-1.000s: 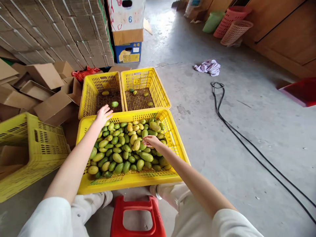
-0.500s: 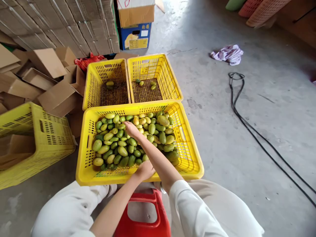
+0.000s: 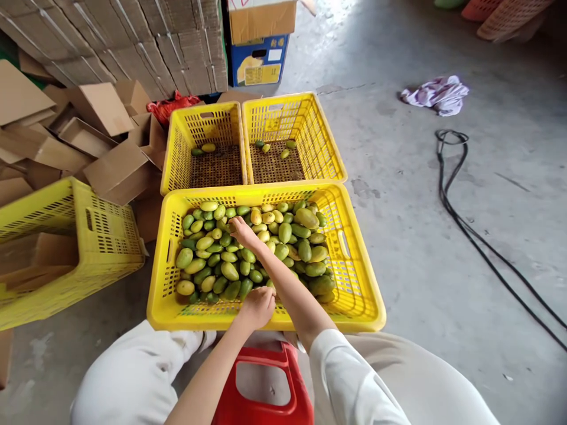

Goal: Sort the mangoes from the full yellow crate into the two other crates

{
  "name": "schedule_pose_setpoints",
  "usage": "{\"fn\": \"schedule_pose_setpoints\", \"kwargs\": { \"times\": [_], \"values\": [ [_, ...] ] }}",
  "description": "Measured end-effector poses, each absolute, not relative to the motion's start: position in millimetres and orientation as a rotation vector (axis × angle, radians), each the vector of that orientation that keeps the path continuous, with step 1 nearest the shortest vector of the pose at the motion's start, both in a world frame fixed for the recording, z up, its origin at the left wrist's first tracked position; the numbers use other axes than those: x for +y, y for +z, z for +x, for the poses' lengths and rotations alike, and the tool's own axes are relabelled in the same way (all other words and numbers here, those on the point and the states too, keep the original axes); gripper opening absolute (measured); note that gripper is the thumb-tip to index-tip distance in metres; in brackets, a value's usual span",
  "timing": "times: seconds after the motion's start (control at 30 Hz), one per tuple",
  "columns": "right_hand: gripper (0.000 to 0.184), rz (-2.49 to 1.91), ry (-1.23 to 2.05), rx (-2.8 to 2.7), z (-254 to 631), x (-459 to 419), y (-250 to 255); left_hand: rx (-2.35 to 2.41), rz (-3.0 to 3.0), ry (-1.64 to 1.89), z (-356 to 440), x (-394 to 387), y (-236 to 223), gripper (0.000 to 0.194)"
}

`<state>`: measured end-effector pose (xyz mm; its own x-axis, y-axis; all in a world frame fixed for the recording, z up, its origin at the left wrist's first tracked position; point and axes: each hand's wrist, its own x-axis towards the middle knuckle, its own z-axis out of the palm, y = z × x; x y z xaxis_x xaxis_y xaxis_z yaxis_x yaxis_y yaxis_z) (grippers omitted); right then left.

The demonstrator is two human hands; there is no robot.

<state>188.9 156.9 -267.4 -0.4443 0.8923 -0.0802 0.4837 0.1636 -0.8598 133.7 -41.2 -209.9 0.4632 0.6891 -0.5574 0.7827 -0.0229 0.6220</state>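
Many oval fruits, green through yellow | both hands curled | grip: cannot tell

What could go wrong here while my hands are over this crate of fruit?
The right hand is beyond the left hand with the arms close together, so they might bump. Fruit heaped loosely in the front crate could roll and bruise. The black cable on the floor might trip someone.
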Motion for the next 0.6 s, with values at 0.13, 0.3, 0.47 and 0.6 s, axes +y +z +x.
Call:
{"fn": "schedule_pose_setpoints", "kwargs": {
  "times": [0.13, 0.3, 0.47, 0.6],
  "values": [
    [0.039, -1.349, 1.605, -1.596, 207.8, 140.8, -241.9, 1.256, 1.787, -0.13, 133.2, -40.7, -208.9, 0.029],
    [0.026, -1.461, 1.853, -1.082, 243.1, 113.4, -203.6, 1.294, 1.888, -0.142, 114.1, -27.0, -215.4, 0.032],
    [0.036, -1.684, 1.855, -0.711, 284.8, 105.2, -176.3, 1.13, 2.026, -0.123, 111.1, -8.2, -231.6, 0.049],
    [0.026, -1.748, 1.812, -0.526, 299.8, 110.4, -156.9, 1.038, 2.112, -0.101, 146.7, -5.0, -248.3, 0.073]
  ]
}}
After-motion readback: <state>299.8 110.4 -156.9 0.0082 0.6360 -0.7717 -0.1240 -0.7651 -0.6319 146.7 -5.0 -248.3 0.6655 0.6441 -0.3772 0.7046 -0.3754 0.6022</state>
